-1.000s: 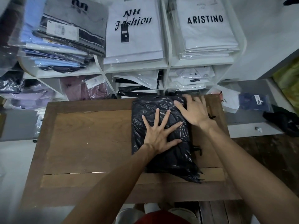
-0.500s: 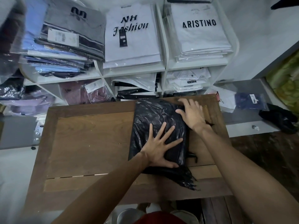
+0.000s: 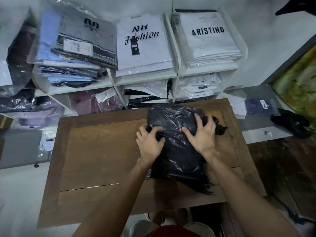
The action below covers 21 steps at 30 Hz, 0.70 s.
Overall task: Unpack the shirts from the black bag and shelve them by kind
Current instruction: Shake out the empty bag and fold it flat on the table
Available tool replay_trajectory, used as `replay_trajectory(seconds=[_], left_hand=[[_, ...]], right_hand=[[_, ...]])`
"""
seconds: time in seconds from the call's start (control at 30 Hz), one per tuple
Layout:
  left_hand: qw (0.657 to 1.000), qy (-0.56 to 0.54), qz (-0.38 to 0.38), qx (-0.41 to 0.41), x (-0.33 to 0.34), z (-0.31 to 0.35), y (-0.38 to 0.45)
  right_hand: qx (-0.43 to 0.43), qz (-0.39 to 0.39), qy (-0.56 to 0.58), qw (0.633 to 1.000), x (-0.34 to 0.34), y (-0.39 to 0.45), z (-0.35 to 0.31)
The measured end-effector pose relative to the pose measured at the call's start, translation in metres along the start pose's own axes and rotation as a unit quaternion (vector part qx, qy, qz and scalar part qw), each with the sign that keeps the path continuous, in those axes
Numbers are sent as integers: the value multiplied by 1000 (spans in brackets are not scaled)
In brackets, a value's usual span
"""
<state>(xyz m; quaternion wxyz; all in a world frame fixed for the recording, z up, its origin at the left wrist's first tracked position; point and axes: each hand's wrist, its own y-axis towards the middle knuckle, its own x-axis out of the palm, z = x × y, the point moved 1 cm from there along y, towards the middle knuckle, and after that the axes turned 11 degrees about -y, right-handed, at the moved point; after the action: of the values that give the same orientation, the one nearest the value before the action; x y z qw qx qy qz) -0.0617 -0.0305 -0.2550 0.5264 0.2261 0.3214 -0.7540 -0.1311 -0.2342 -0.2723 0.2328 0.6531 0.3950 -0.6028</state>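
Black bag [image 3: 177, 142] is lying on the wooden table [image 3: 95, 151], just before the white shelves [image 3: 177, 72]. Left hand [image 3: 150, 142] is pinching its film; right hand [image 3: 202, 135], fingers spread, is pressing. Advisable: tear gently, sparing the shirts inside.

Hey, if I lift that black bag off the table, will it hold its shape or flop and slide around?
The black bag would probably sag: its thin film is crumpled and bunches where the left hand pinches it. The glossy sheen suggests it is slippery. The flat, blocky bulge under the right hand hints at folded contents, so likely some heft.
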Motion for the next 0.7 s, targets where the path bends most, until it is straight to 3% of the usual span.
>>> replay_trajectory(seconds=[0.1,0.17,0.27,0.47,0.57,0.7], left_hand=[[989,-99,-39,-105,-14,1,6],[974,-192,-55,-104,-19,-11,11],[965,-229,-97,-79,-27,-29,17],[912,-266,-305,-75,-47,-46,17],[907,-305,-280,-77,-52,-51,14],[900,-344,-250,-93,-60,-52,6]], right_hand=[[60,-46,-26,997,-17,-4,4],[67,-85,15,994,-28,-4,3],[104,-146,115,977,-42,1,9],[201,-143,151,957,-53,-15,9],[215,-185,216,934,-33,-18,10],[207,-216,167,940,-37,-22,1]])
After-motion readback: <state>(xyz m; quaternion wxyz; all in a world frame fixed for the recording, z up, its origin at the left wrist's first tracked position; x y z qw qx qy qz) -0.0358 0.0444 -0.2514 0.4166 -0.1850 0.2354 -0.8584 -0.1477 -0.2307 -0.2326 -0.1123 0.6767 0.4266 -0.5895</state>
